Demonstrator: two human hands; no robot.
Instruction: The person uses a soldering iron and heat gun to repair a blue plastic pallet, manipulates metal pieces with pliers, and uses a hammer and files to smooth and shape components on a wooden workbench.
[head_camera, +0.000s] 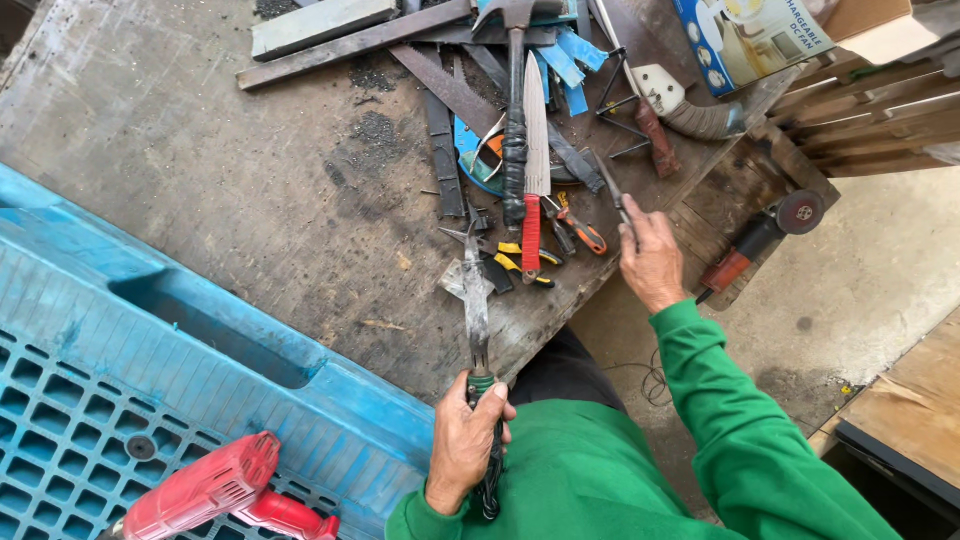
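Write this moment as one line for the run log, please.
left hand: grips tongs over workbench | right hand: holds dark file | nearby: red-handled knife

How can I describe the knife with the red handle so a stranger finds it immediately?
Start at the worn wooden workbench and go to the tool pile at its far right. The knife lies lengthwise beside a black-handled hammer. Only it has a long pale blade and a red handle.
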